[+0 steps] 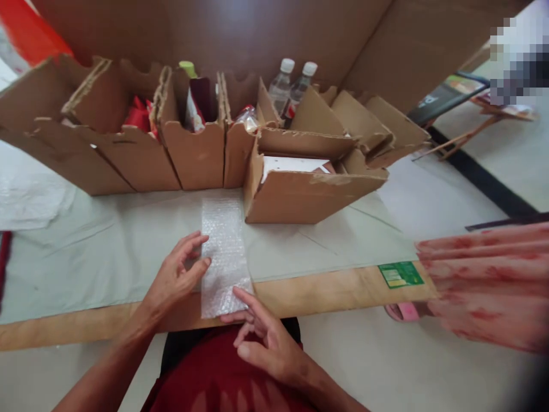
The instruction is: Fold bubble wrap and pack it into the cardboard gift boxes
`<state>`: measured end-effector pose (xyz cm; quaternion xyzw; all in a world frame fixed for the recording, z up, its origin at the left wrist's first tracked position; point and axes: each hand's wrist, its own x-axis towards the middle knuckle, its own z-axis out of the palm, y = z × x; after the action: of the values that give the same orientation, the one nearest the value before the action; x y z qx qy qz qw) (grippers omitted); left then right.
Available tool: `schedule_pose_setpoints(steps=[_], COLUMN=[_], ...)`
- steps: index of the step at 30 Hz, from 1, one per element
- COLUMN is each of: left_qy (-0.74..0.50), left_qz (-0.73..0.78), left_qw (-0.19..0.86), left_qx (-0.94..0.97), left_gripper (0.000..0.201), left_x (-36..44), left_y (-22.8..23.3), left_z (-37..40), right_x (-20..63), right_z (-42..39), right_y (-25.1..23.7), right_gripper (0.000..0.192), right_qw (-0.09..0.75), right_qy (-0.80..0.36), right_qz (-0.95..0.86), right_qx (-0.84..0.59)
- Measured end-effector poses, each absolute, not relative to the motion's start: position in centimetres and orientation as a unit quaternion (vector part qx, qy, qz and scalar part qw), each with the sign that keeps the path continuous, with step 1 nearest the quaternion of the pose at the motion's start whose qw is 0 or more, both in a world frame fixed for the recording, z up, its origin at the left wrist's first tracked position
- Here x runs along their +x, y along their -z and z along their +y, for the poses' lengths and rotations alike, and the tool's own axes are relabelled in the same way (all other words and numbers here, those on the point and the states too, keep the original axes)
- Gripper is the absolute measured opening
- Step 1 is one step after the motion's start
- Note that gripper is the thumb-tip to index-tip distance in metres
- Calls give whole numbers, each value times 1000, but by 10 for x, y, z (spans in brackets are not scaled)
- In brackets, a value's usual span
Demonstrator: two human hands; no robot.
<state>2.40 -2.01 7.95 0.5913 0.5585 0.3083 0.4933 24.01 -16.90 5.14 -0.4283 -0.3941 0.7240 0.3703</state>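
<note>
A strip of clear bubble wrap (224, 243) lies flat on the pale sheet (107, 252) that covers the work surface, running from the cardboard boxes to the near edge. My left hand (178, 273) rests on the strip's left edge, fingers spread, thumb pressing the wrap. My right hand (261, 332) is at the strip's near end, with the index finger touching its lower right corner and the other fingers curled. Neither hand has lifted the wrap.
A row of open cardboard dividers (189, 143) holds red packets (138, 113), a green-capped item (189, 70) and two clear bottles (289, 86). An open box (309, 191) with white paper stands right of the strip. Another person's pink patterned clothing (484, 280) is at the right. A green label (401, 274) sits on the wooden edge.
</note>
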Motion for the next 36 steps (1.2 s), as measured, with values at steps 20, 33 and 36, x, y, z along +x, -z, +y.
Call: schedule_pose_setpoints(steps=[20,33,36], left_qy=[-267,-310,-300], left_qz=[579,433,415], left_qw=[359,93,128], left_qx=[681,841,849], left_gripper=[47,27,20], left_x=[34,21,17], left_y=[-73,-59,-64], left_z=[-34,-58,-55], right_x=[260,257,258], right_z=[-110,-51,-47], right_y=[-80,-61,-68], right_gripper=[51,28,27], right_qw=[363,176,194], right_qy=[-282,-137,-191], right_qz=[-749,-878,-858], right_qx=[-478,-424,-435])
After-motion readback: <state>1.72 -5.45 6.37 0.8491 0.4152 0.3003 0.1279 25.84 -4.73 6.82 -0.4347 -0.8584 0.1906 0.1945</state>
